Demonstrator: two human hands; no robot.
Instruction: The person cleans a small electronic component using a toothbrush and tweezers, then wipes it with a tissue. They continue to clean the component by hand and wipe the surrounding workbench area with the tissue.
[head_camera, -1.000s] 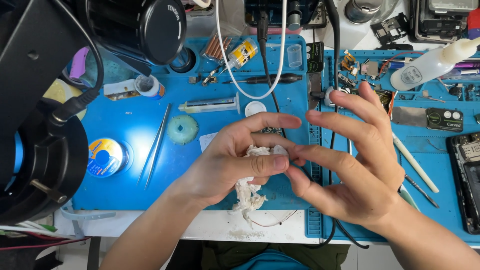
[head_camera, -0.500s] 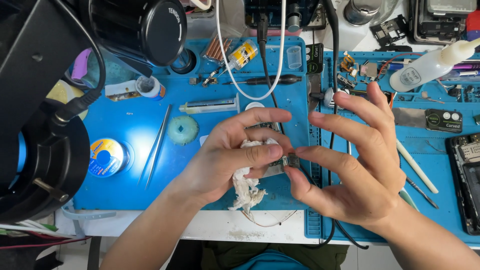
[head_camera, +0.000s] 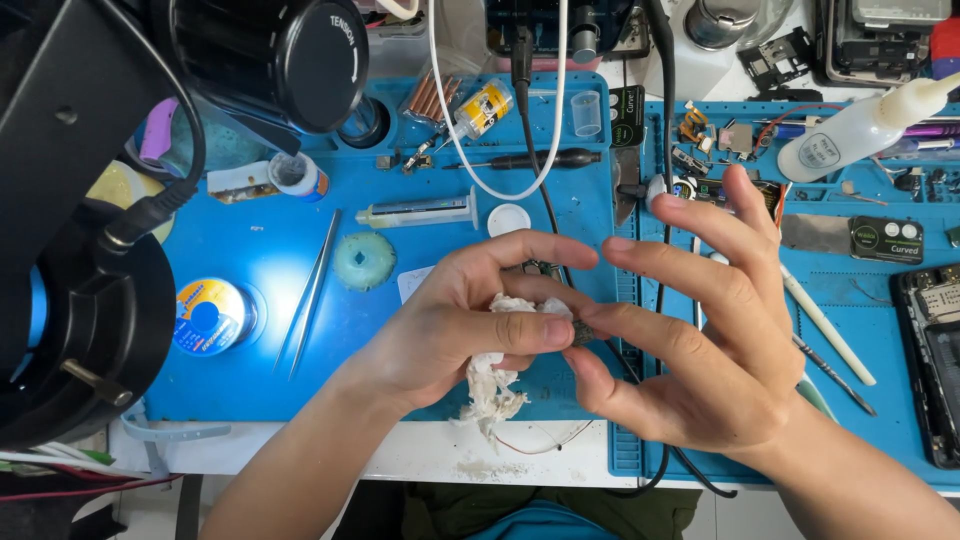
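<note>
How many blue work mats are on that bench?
2. One blue mat lies on the left, under the left hand; the other blue mat lies on the right, beyond the right hand. Others may be out of view.

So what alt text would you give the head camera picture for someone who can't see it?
Seen from above, a left hand and right hand pinch a small dark part against a crumpled white tissue. Below them is a blue work mat with tweezers, a solder spool and a white squeeze bottle.
</note>
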